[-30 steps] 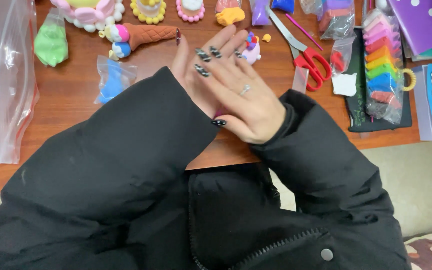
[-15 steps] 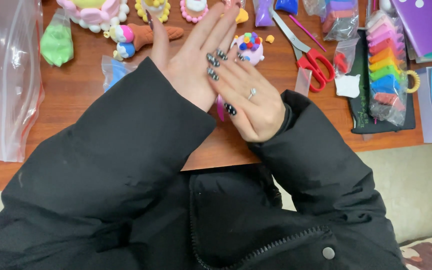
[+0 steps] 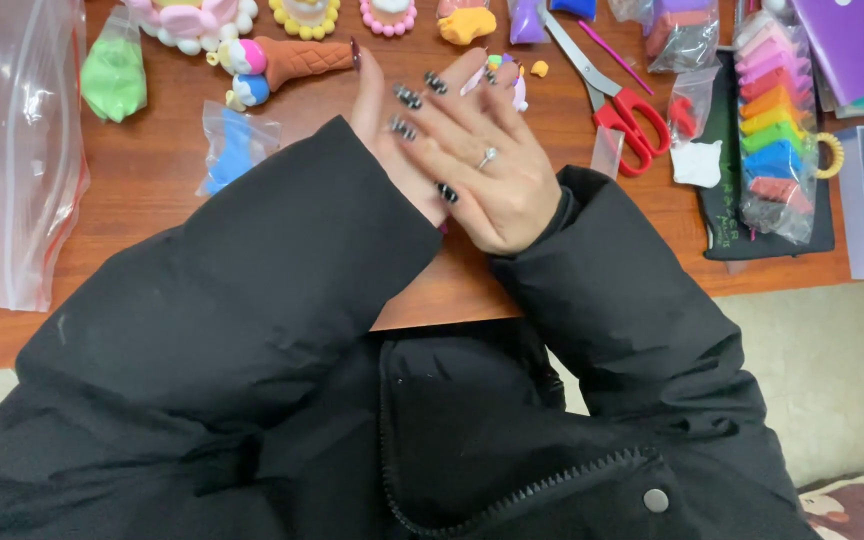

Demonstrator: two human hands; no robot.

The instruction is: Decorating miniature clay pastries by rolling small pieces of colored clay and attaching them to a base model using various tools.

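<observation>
My left hand lies palm up over the wooden table, fingers pointing away from me. My right hand, with dark patterned nails and a ring, rests flat across it, palm pressed to palm. A thin sliver of pink clay peeks out at the near edge between the palms; the rest of it is hidden. Black jacket sleeves cover both arms. Just beyond the fingertips sits a small multicoloured clay figure.
A clay ice-cream cone lies left of the hands, with a blue clay bag and a green one. Red scissors and a pack of coloured clay strips lie right. A large clear zip bag is far left.
My palms have slid against each other: the left hand's fingers pushed away from me and then drew back, while the right hand stayed on top.
</observation>
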